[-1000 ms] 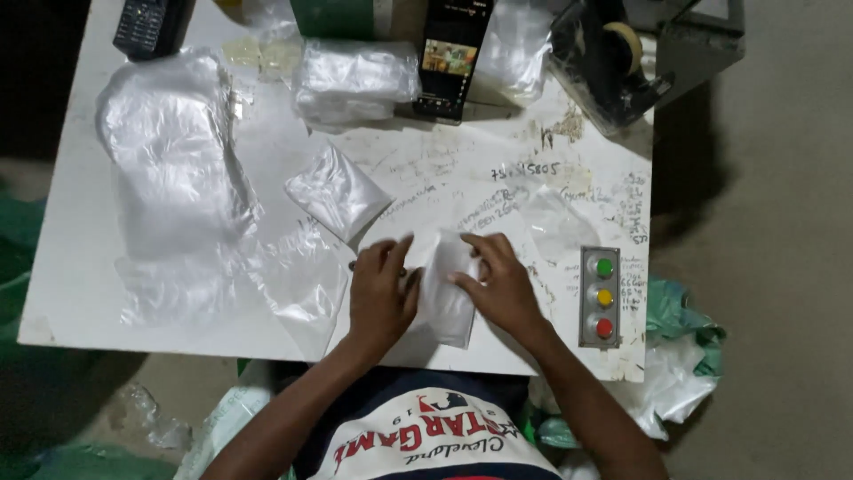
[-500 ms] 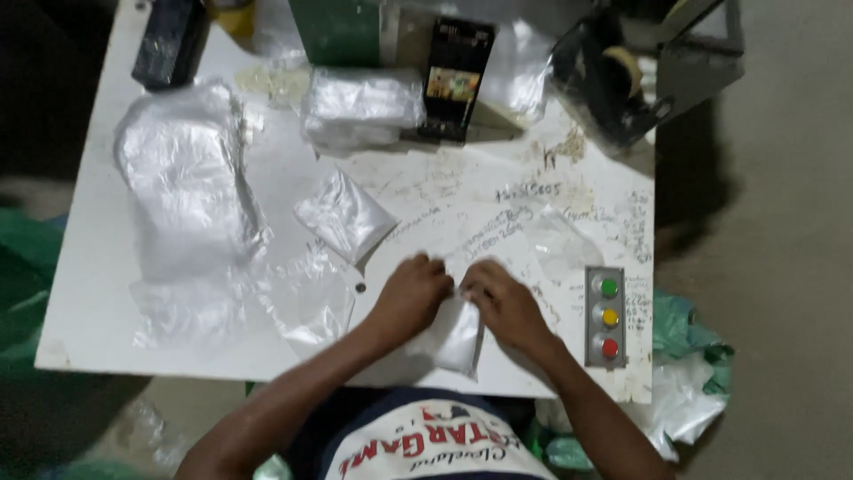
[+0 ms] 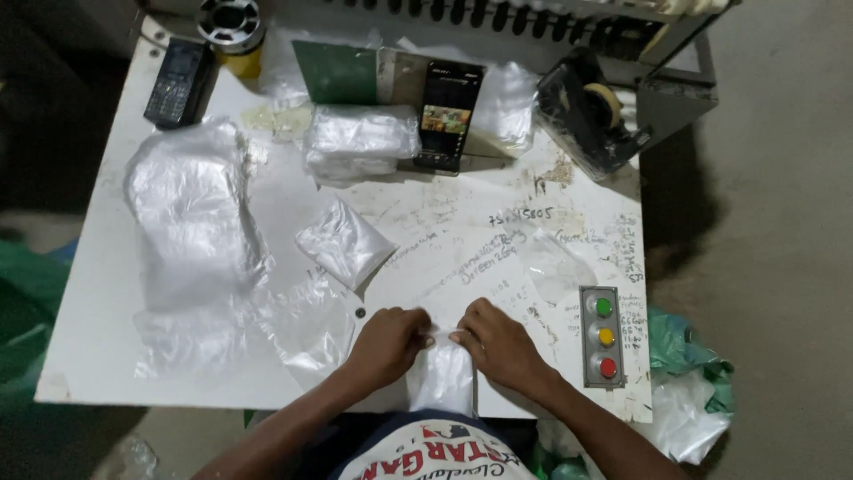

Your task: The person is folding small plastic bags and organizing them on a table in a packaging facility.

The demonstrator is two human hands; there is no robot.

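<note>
Small clear plastic packet now hangs over the counter edge, both the left hand and right hand having drawn it nearer, pinching its top.

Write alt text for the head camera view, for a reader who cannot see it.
Seen from above, a person's left hand and right hand pinch the top of a small clear plastic packet at the near edge of a scribbled white table. Farther back lie other plastic bags, two phones and a tape dispenser.
</note>
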